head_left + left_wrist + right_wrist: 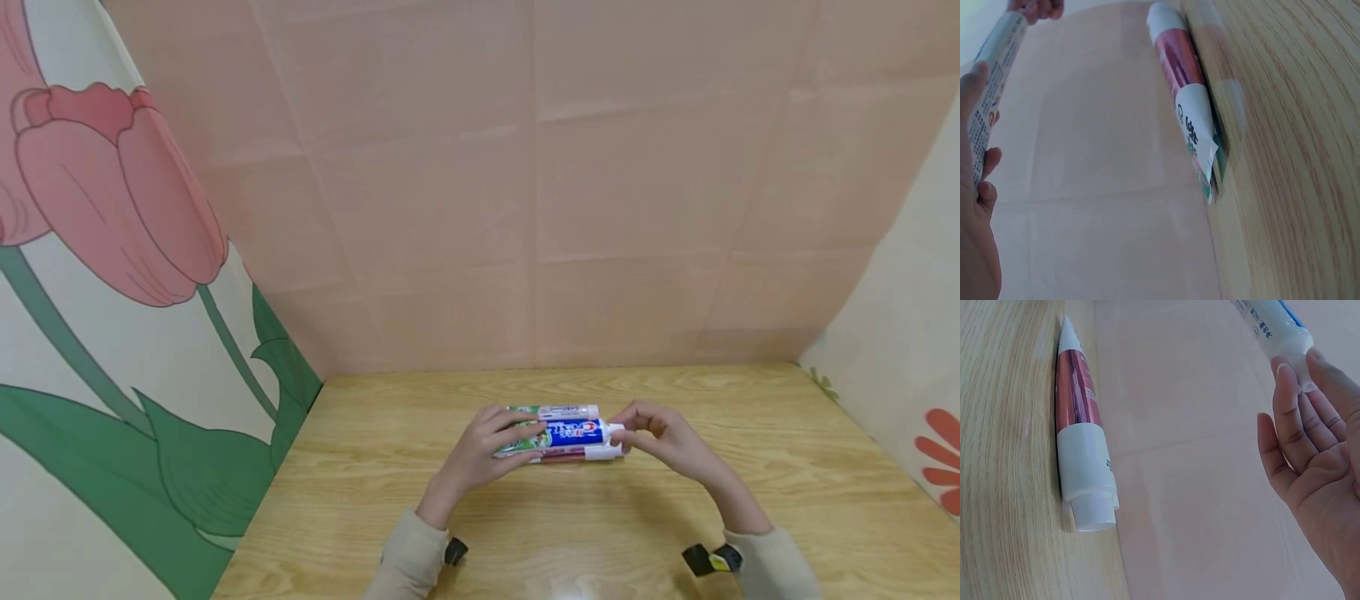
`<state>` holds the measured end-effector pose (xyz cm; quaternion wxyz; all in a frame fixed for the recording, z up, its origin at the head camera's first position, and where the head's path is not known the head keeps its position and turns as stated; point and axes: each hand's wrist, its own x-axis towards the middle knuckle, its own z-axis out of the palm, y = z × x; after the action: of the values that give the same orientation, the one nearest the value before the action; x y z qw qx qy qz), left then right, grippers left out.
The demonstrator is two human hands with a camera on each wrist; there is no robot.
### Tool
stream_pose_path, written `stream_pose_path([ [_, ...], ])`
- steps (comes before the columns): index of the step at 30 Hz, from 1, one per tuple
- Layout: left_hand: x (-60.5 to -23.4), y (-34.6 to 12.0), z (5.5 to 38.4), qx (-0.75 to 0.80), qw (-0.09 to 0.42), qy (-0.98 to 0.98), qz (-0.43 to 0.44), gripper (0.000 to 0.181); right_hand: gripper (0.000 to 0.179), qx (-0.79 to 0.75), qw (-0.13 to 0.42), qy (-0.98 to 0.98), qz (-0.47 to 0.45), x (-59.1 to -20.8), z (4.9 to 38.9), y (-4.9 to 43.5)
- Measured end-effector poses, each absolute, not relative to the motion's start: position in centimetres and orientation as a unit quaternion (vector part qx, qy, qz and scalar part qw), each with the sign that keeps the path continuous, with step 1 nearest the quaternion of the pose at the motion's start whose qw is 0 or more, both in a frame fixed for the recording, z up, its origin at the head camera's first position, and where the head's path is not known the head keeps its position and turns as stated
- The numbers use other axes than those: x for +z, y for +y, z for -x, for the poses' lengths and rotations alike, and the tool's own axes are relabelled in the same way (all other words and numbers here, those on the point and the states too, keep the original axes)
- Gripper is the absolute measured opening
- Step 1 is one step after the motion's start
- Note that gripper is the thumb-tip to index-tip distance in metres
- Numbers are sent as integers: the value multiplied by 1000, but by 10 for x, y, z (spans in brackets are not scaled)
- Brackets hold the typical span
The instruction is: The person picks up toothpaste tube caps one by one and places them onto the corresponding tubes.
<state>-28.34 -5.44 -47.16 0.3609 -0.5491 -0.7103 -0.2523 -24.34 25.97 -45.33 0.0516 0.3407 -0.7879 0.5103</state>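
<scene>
My left hand (pixel 483 446) grips the body of a blue, green and white toothpaste tube (pixel 577 433), held level above the table. Its printed back shows along the left of the left wrist view, fingers wrapped round it. At the tube's right end, my right hand (pixel 667 437) pinches the white cap (pixel 1302 374) between thumb and fingertips. Below the held tube, a red and white toothpaste tube (pixel 1079 394) lies on the table. A further pale tube (pixel 581 411) shows just behind, partly hidden by the held tube and my left fingers.
The wood-grain table (pixel 360 417) meets a pinkish cloth backdrop (pixel 525 208) at its far edge. A tulip-printed panel (pixel 120 192) stands on the left and a pale flower-printed panel (pixel 907 358) on the right.
</scene>
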Motion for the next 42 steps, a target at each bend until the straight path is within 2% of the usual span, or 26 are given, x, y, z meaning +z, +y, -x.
stream_pose_path([
  [7,-473,-53,283,-251,368,-706,550,51,15,496,45,-803,-329,-453,242,259],
  [17,-472,-52,281,-254,370,-703,552,52,18,461,71,-825,-320,-433,228,247],
  [25,-471,-53,282,-253,377,-702,548,44,19,426,107,-845,-305,-450,239,255],
  [30,-471,-54,283,-260,378,-703,544,41,41,447,115,-829,-316,-451,239,257],
  [32,-470,-55,283,-262,381,-700,544,41,44,466,111,-816,-324,-450,238,258],
  [42,-470,-55,284,-268,383,-694,547,43,32,475,128,-800,-343,-450,240,259],
])
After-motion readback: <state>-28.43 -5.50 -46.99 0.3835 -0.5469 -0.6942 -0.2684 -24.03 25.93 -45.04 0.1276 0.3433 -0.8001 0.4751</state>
